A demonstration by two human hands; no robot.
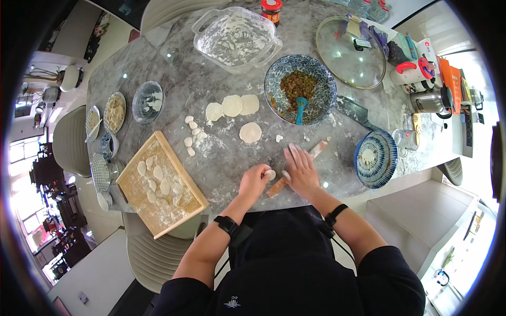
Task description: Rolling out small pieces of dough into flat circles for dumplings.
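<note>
In the head view my left hand (254, 180) pinches a small dough disc (270, 175) at the marble table's near edge. My right hand (301, 170) lies over a wooden rolling pin (278, 187), whose two ends show on either side of the palm; its fingers look extended. Beyond my hands lie a round dough wrapper (250, 132) and a row of overlapping wrappers (232, 106). Several small dough pieces (188, 142) rest amid flour to the left. A patterned bowl (328, 106) holds chopped filling (299, 85) and a blue spoon (301, 108).
A wooden tray (180, 168) with several dumplings stands at left. A floured clear container (237, 69), a glass lid (352, 83) and a red-lidded jar (271, 14) are at the back. Right are a cleaver (353, 109), a striped bowl (375, 160) and a glass mug (406, 139).
</note>
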